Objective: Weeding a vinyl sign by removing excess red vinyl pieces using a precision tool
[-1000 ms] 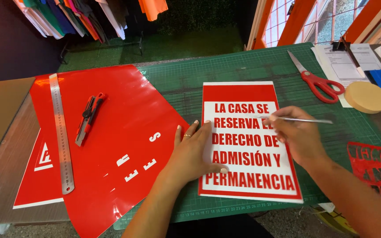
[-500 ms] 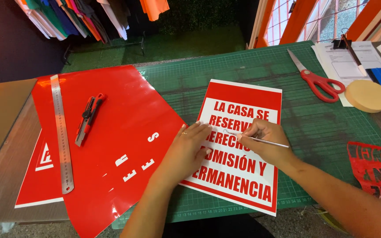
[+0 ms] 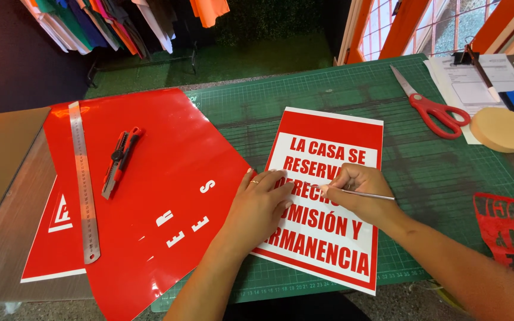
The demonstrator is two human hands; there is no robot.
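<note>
Right hand [image 3: 355,190] is pinching a thin metal weeding pick [image 3: 369,194], fingers bunched tight around it, tip down on the middle lines of lettering on the red-and-white vinyl sign [image 3: 328,196]. Left hand [image 3: 263,199] lies flat beside it, fingers together and pressed on the sign's left half, pinning it down. The sign sits tilted on the green cutting mat [image 3: 340,95], its lower edge close to the near edge of the bench. Risky spot, I'd say: the pick's point is working right next to the left fingertips, so a slip could scratch the white backing, lift a letter that should stay, or jab a finger. Over by the left edge, a red vinyl sheet [image 3: 150,178] carries a steel ruler [image 3: 83,178] and a utility knife [image 3: 120,159]. Red-handled scissors [image 3: 432,107] lie toward the far right corner.
</note>
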